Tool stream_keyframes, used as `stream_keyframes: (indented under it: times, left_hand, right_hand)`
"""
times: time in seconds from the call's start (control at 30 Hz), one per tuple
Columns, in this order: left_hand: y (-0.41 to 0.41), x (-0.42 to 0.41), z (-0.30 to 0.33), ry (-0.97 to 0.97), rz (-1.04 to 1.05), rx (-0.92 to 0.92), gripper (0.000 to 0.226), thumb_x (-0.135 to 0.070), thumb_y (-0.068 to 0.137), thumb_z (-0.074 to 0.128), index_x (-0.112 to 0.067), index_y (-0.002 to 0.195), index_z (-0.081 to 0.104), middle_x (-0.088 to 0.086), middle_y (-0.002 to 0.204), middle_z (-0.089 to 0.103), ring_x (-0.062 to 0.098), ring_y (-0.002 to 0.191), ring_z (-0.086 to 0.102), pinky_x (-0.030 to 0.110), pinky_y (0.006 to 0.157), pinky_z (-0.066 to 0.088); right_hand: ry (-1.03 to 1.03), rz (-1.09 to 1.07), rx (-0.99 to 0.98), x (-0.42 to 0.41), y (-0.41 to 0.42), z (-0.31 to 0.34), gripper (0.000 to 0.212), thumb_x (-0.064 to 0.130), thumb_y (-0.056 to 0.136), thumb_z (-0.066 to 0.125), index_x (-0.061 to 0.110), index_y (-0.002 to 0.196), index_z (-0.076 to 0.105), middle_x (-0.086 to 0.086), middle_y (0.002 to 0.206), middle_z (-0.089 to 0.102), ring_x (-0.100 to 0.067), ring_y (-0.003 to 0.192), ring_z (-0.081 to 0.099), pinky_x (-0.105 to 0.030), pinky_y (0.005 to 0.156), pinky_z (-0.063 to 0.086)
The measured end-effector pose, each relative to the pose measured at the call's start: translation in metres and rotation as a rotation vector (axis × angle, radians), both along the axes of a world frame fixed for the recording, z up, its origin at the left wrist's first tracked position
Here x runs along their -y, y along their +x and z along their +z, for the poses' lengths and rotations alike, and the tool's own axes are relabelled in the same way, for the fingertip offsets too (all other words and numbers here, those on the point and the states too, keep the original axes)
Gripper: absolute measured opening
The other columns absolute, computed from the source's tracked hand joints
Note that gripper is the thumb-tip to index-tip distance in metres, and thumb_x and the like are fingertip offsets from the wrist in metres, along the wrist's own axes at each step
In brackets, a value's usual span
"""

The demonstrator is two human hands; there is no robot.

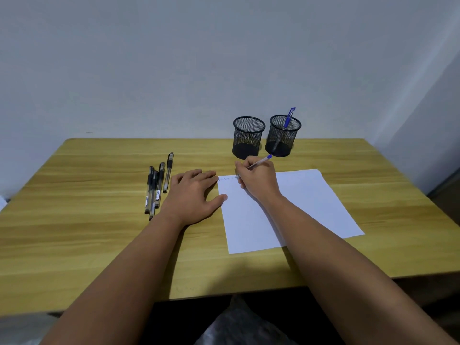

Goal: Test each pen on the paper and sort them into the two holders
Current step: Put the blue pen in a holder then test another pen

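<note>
The blue-capped pen (260, 162) is in the right hand (258, 181), which grips it with curled fingers in a writing hold. Its tip is at the far left corner of the paper (311, 202), hidden by the fingers, and its blue end points up and to the right. Faint pen marks (225, 179) are on the paper just left of this hand. The white paper lies flat on the wooden table (99, 245), a little turned, right of the middle.

The left hand (193, 195) lies flat on the table with straight, relaxed fingers and holds nothing. Its fingertips and thumb touch the left edge of the paper.

Just left of the left hand, 4 black pens (157, 186) lie on the table, close together and nearly parallel, pointing from near to far. The 3 on the left overlap or touch each other; the 4th lies a little more far and to the right.

At the far side of the table stand 2 black mesh holders, side by side and upright. The left holder (247, 138) shows no pen inside. The right holder (283, 136) has 1 blue pen (288, 119) in it, which leans to the right and sticks out above the rim.

Behind the table is a plain white wall (174, 58).
</note>
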State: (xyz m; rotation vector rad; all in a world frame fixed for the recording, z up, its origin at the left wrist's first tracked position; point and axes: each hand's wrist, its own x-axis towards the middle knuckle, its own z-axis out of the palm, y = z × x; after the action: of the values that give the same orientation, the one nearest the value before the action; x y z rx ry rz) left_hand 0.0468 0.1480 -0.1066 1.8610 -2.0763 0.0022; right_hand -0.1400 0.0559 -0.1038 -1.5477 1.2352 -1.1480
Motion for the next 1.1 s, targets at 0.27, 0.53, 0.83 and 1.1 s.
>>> stream_keyframes:
  times: [0.27,0.53,0.83,1.1]
  left_hand:
    - [-0.0002,-0.0008,0.0000,-0.001,-0.005,0.002,0.073,-0.075,0.088,0.037,-0.034,0.146,0.051,-0.015,0.155,0.046,0.017,0.146,0.035,0.047,0.113,0.022]
    - [0.0003,0.0002,0.0002,0.002,-0.002,0.010,0.073,-0.076,0.087,0.036,-0.035,0.146,0.051,-0.016,0.155,0.046,0.016,0.146,0.034,0.046,0.113,0.022]
    - [0.0010,0.0008,-0.0008,0.001,-0.005,0.011,0.073,-0.076,0.088,0.036,-0.035,0.147,0.051,-0.017,0.155,0.046,0.016,0.146,0.034,0.047,0.114,0.022]
    - [0.0004,0.0007,-0.0015,-0.006,0.004,0.002,0.073,-0.077,0.087,0.037,-0.036,0.145,0.052,-0.018,0.154,0.046,0.015,0.145,0.035,0.048,0.114,0.024]
  right_hand:
    - [-0.002,-0.036,-0.024,0.0041,0.0002,-0.0051,0.039,0.020,0.099,0.073,0.002,0.067,0.059,-0.027,0.067,0.067,-0.022,0.052,0.064,-0.032,0.052,0.052]
    - [-0.051,-0.055,-0.082,0.0039,-0.0008,-0.0047,0.036,0.014,0.096,0.068,-0.001,0.066,0.056,-0.024,0.058,0.063,-0.024,0.045,0.059,-0.030,0.048,0.046]
    - [-0.051,-0.083,-0.110,0.0039,-0.0011,-0.0044,0.034,0.018,0.095,0.066,0.001,0.067,0.055,-0.023,0.058,0.062,-0.038,0.051,0.062,-0.037,0.050,0.050]
    - [-0.056,-0.133,-0.144,0.0059,-0.0006,-0.0044,0.034,0.030,0.090,0.063,0.010,0.064,0.051,-0.026,0.064,0.059,-0.051,0.065,0.063,-0.056,0.050,0.055]
